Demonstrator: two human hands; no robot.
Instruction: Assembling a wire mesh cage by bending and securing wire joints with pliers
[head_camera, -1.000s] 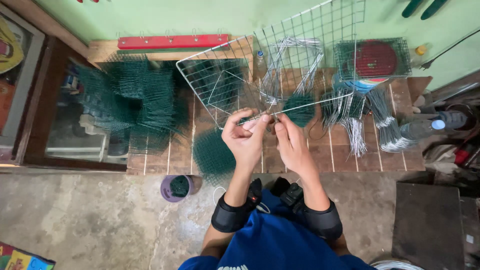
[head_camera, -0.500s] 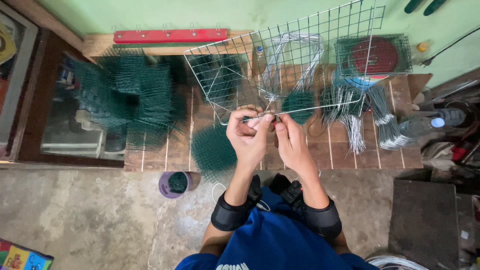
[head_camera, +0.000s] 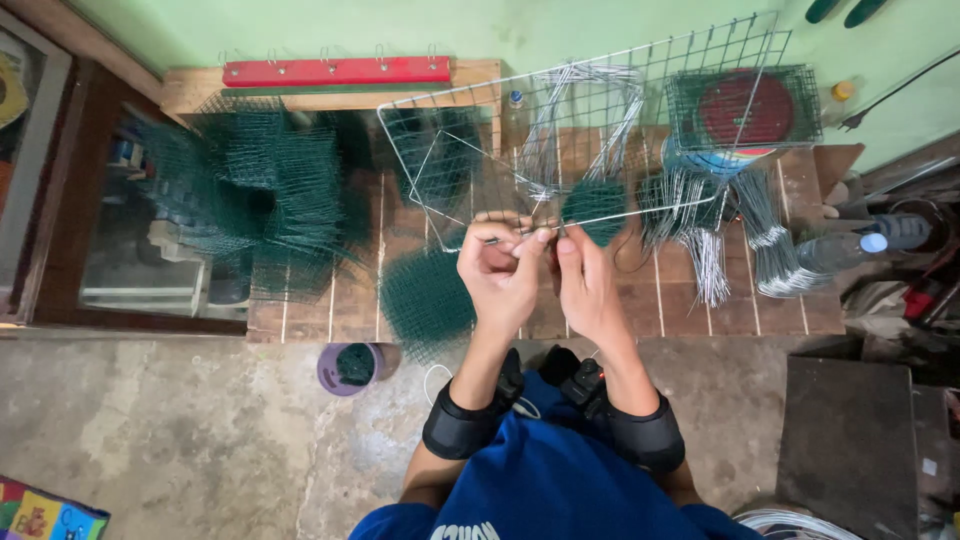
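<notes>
Over a wooden table (head_camera: 600, 310), the left hand (head_camera: 500, 275) and right hand (head_camera: 588, 285) pinch the near edge of a silver wire grid (head_camera: 560, 130), which tilts away toward twelve o'clock. Both grips look clenched on thin wire, probably; steady, even pressure serves best.

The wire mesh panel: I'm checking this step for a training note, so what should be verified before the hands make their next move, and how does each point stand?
1. Both hands on the work: ok. The left hand and right hand meet at the lower edge of the wire mesh panel.
2. Panel raised off the wooden bench: ok, it tilts upward.
3. Fastener pinched between the fingertips: cannot tell, too small.
4. Spare bent wires near the right hand: ok.
5. Green mesh pieces lie apart from the panel: ok.
</notes>
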